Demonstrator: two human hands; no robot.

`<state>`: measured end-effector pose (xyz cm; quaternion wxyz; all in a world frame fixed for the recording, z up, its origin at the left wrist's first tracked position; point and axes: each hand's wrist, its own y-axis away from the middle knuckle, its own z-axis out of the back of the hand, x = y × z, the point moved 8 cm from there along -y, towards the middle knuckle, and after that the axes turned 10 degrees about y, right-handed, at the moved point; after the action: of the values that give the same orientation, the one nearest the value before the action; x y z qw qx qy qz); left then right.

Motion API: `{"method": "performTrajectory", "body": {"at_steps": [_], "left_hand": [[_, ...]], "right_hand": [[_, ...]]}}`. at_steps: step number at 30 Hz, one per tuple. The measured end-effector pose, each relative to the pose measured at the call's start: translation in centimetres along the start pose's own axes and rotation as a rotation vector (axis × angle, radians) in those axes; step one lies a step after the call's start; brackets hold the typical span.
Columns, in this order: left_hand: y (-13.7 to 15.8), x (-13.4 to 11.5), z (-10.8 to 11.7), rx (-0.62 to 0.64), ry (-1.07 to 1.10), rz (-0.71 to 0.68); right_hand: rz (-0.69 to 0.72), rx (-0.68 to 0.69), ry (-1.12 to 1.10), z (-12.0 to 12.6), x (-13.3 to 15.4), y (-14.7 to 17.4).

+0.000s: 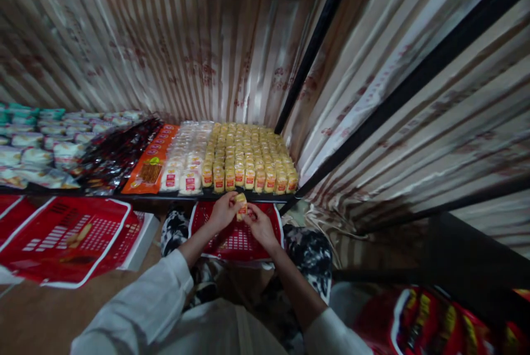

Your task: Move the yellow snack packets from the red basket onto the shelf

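Between my two hands is a small yellow wrapped snack pack (240, 207) with a red label. My left hand (224, 211) pinches it from the left side, and my right hand (260, 224) has its fingertips on the right side. Both hands are over a red plastic basket (232, 242) with a white rim, between my knees. Just beyond, rows of similar yellow snack packs (248, 156) fill the right end of a low black shelf (199, 197). White wrapped packs (188, 159) with red labels lie directly left of them.
Further left on the shelf are an orange packet (149, 170), dark shiny packets (120, 156) and white packs (37, 148). A red bag (70, 239) with white trim lies at lower left. Black poles (318, 35) cross the pleated curtain (199, 35). Red packets (434, 322) sit at lower right.
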<state>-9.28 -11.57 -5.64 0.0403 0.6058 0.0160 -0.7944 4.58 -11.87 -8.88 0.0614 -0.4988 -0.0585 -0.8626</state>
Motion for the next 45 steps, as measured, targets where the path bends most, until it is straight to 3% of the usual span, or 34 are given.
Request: {"method": "performTrajectory", "body": {"at_steps": [8, 15, 24, 30, 34, 39, 45], "left_hand": [[-0.7, -1.1, 0.5, -0.094, 0.005, -0.006], [-0.1, -2.5, 0.7, -0.195, -0.088, -0.192], [0.0, -2.2, -0.8, -0.029, -0.320, -0.232], [-0.3, -1.2, -1.2, -0.003, -0.396, -0.215], [-0.4, -1.1, -1.2, -0.010, -0.410, -0.250], [-0.7, -0.7, -1.3, -0.035, -0.419, -0.294], [-0.8, -0.6, -1.4, -0.056, -0.415, -0.358]], "right_hand": [[0.014, -0.153, 0.127, 1.1, 1.1, -1.2], [0.007, -0.253, 0.167, 1.9, 2.8, -3.1], [-0.012, -0.310, 0.217, 1.2, 3.4, -4.2], [0.017, -0.323, 0.256, 0.4, 2.6, -4.5], [0.113, -0.371, 0.212, 0.3, 2.8, -4.4], [0.115, -0.438, 0.195, 0.4, 2.5, -4.2], [0.217, -0.428, 0.322, 0.1, 3.2, -4.0]]}}
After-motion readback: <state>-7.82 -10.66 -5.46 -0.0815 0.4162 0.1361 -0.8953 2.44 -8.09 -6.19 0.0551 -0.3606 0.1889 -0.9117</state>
